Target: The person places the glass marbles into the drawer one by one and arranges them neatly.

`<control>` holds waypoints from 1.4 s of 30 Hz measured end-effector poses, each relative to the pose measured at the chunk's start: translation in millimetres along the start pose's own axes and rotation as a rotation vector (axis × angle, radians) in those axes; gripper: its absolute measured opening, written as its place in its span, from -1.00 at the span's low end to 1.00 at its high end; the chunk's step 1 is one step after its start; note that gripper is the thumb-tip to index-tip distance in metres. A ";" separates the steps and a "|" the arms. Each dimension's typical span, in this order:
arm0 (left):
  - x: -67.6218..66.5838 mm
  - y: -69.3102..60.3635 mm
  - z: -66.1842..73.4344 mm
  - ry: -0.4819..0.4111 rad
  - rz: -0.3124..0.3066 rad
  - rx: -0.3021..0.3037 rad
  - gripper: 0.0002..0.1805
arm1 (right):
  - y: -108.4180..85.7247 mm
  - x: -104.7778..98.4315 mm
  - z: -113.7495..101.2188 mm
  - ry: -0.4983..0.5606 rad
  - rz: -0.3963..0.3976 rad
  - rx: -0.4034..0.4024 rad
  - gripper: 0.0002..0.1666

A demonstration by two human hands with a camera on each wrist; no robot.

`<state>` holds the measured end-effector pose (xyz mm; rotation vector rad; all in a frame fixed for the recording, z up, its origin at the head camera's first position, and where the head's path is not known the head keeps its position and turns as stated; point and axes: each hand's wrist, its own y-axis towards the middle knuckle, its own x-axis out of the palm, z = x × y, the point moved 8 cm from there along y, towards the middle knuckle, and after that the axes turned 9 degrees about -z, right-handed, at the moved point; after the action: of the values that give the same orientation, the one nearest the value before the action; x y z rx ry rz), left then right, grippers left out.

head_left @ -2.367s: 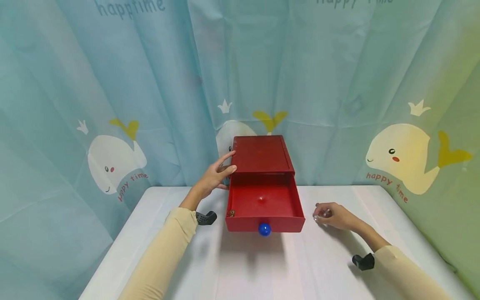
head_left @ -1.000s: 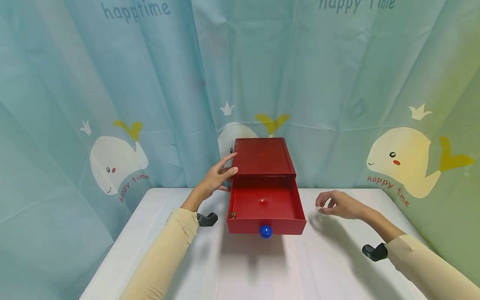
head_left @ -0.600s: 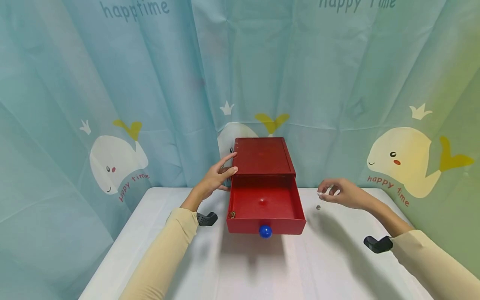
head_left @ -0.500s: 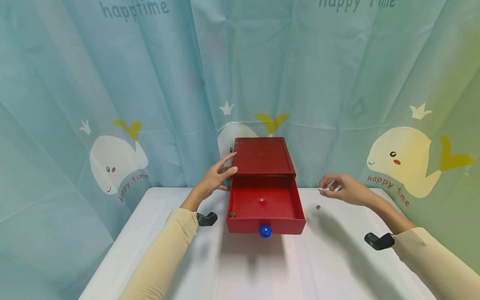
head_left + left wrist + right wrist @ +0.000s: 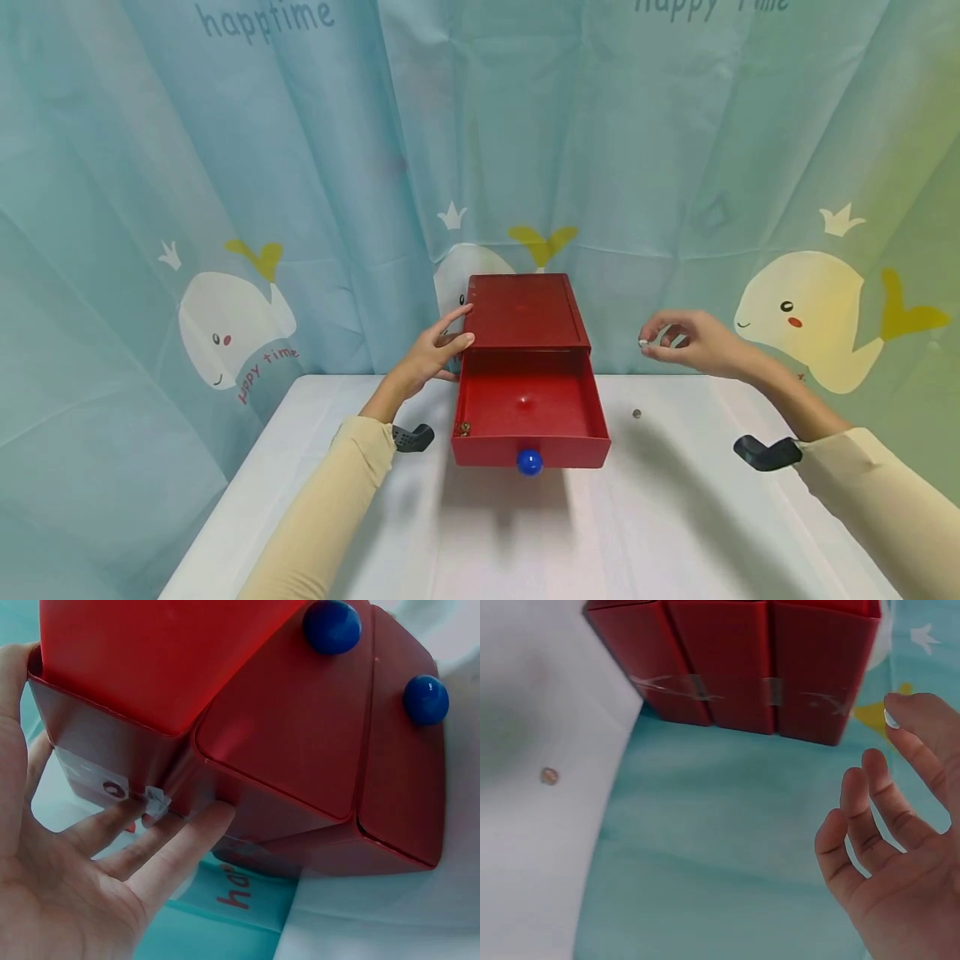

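Observation:
My left hand (image 5: 429, 358) rests with spread fingers against the left side of a red drawer cabinet (image 5: 525, 310). The top drawer (image 5: 531, 452) is pulled out and has a blue knob (image 5: 529, 462). Small brass-coloured pieces (image 5: 463, 428) lie in its front left corner. To the right of the drawer, my right hand (image 5: 697, 343) is raised above the table. Its thumb and index finger pinch a tiny whitish thing (image 5: 642, 342), too small to identify. A small round metallic piece (image 5: 637, 413) lies on the table below that hand, apart from it.
The cabinet stands on a white table (image 5: 675, 500) near its back edge. Behind hangs a blue-green curtain (image 5: 637, 167) printed with whales. Two lower closed drawers with blue knobs (image 5: 426, 700) show in the left wrist view.
My right hand has risen from the table with its fingertips pinched. The small round metallic piece has come into view where the hand was. My left hand and the drawer keep their place.

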<state>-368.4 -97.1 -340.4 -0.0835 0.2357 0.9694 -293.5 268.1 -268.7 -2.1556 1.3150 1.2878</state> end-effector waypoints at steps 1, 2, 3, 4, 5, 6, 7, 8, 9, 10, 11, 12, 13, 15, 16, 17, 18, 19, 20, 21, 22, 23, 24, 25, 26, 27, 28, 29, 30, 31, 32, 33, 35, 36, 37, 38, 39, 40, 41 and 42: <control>-0.2 0.0 -0.4 0.000 0.000 0.000 -0.31 | 0.7 -2.7 -3.1 -0.006 -0.001 0.008 -0.87; -0.1 -0.1 -0.4 0.002 -0.002 0.002 -0.31 | 1.4 -5.1 -6.4 -0.009 -0.004 0.016 -0.87; -0.2 0.0 -0.5 0.003 -0.002 0.002 -0.31 | 2.2 -7.4 -9.8 -0.012 -0.008 0.023 -0.87; -0.4 -0.2 -0.3 0.004 -0.002 0.003 -0.30 | 3.1 -9.9 -13.0 -0.014 -0.010 0.027 -0.87; -0.5 -0.3 -0.3 0.004 -0.002 0.004 -0.30 | 4.3 -12.2 -16.3 -0.016 -0.009 0.026 -0.87; -0.7 -0.3 -0.4 0.003 -0.001 0.004 -0.30 | 5.4 -14.5 -19.5 -0.020 -0.007 0.021 -0.87; -0.9 -0.2 -0.4 0.003 -0.002 0.005 -0.30 | 6.5 -16.5 -22.4 -0.023 -0.007 0.016 -0.87; -0.8 -0.3 -0.1 0.002 -0.001 0.006 -0.30 | 7.5 -18.3 -25.0 -0.025 -0.006 0.011 -0.86; -0.9 -0.3 -0.3 -0.001 0.000 0.004 -0.31 | 8.4 -19.8 -27.0 -0.027 -0.007 0.006 -0.86; -0.6 -0.3 -0.2 -0.003 -0.001 0.005 -0.31 | 9.2 -21.0 -28.5 -0.029 -0.008 0.003 -0.85; -0.4 -0.1 -0.5 -0.006 -0.002 0.003 -0.31 | 10.0 -21.9 -30.0 -0.032 -0.010 0.000 -0.85; 0.0 0.0 -0.6 -0.006 -0.004 0.003 -0.31 | 10.9 -22.4 -31.2 -0.032 -0.014 -0.002 -0.85; 0.5 0.2 -0.6 -0.006 -0.006 0.002 -0.30 | 11.7 -22.9 -32.4 -0.032 -0.020 -0.004 -0.84; 1.6 0.3 -0.4 -0.006 -0.011 0.003 -0.30 | 13.7 -23.3 -34.9 -0.030 -0.032 -0.008 -0.84; 1.7 0.2 -0.2 -0.007 -0.012 0.004 -0.30 | 15.2 -23.2 -36.1 -0.028 -0.039 -0.009 -0.84; 1.6 0.0 -0.1 -0.006 -0.013 0.003 -0.30 | 16.9 -22.9 -37.9 -0.025 -0.046 -0.013 -0.83; 1.4 -0.3 0.2 -0.004 -0.013 0.005 -0.30 | 18.8 -22.5 -40.1 -0.024 -0.055 -0.019 -0.84; 1.0 -0.6 0.6 -0.001 -0.012 0.006 -0.30 | 21.0 -22.1 -42.5 -0.022 -0.063 -0.027 -0.84; 0.5 -0.7 0.7 0.000 -0.010 0.007 -0.30 | 23.3 -21.7 -45.3 -0.023 -0.070 -0.035 -0.84; -0.2 -0.9 0.7 0.004 -0.007 0.007 -0.31 | 25.6 -21.3 -48.1 -0.022 -0.076 -0.043 -0.84; -0.7 -0.9 0.7 0.005 -0.005 0.006 -0.31 | 28.3 -20.9 -51.2 -0.023 -0.082 -0.051 -0.84; -1.1 -1.0 0.6 0.008 -0.002 0.007 -0.31 | 31.0 -20.3 -54.5 -0.019 -0.091 -0.059 -0.84; -1.4 -1.1 0.6 0.012 -0.003 0.009 -0.31 | 33.7 -19.6 -57.6 -0.015 -0.100 -0.062 -0.85; -1.5 -1.2 0.2 0.013 0.000 0.008 -0.31 | 36.5 -18.8 -60.4 -0.008 -0.110 -0.062 -0.85; -1.4 -1.2 -0.3 0.011 0.001 0.005 -0.31 | 39.2 -17.9 -63.2 -0.002 -0.119 -0.062 -0.85; -1.3 -1.3 -0.6 0.010 0.001 0.004 -0.31 | 41.9 -16.8 -66.0 0.007 -0.130 -0.061 -0.84; -1.2 -1.6 -1.0 0.009 0.001 0.003 -0.32 | 44.7 -15.2 -68.7 0.013 -0.142 -0.060 -0.84; -1.0 -1.8 -1.4 0.008 0.000 0.002 -0.32 | 47.3 -13.5 -71.6 0.019 -0.155 -0.062 -0.85; -0.9 -2.0 -1.7 0.006 -0.001 0.000 -0.32 | 49.9 -11.8 -74.2 0.022 -0.165 -0.064 -0.85; -0.6 -2.1 -1.8 0.004 -0.001 -0.001 -0.32 | 52.6 -9.9 -76.9 0.023 -0.174 -0.069 -0.85; -0.5 -2.1 -1.9 0.003 -0.002 0.000 -0.32 | 55.1 -8.0 -79.7 0.023 -0.183 -0.075 -0.85; -0.5 -2.0 -1.6 0.005 -0.003 0.002 -0.32 | 57.8 -6.2 -82.5 0.024 -0.192 -0.081 -0.86; -0.5 -2.0 -1.1 0.005 -0.004 0.007 -0.32 | 63.4 -2.3 -88.3 0.022 -0.211 -0.095 -0.86; -0.6 -2.0 -0.9 0.003 -0.004 0.009 -0.32 | 66.6 -0.1 -91.4 0.021 -0.221 -0.104 -0.86; -0.6 -1.9 -0.7 0.003 -0.003 0.010 -0.32 | 69.9 2.0 -95.1 0.022 -0.231 -0.115 -0.87; -0.7 -1.8 -0.7 0.001 -0.001 0.009 -0.33 | 73.3 4.2 -98.8 0.022 -0.241 -0.127 -0.87; -0.6 -1.8 -0.2 0.000 -0.002 0.011 -0.33 | 76.8 6.5 -102.3 0.021 -0.250 -0.137 -0.87; -0.6 -1.8 -0.2 -0.002 -0.001 0.011 -0.33 | 80.4 8.9 -105.7 0.020 -0.258 -0.148 -0.87; -0.6 -1.5 -0.7 -0.003 -0.002 0.010 -0.32 | 84.1 11.5 -109.0 0.022 -0.266 -0.157 -0.87; -0.4 -1.3 -0.6 -0.005 -0.004 0.011 -0.32 | 87.8 14.3 -111.9 0.021 -0.272 -0.167 -0.88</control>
<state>-367.7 -98.3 -340.9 -0.0711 0.2361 0.9644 -303.6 141.6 -202.8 -2.3676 0.9081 1.3050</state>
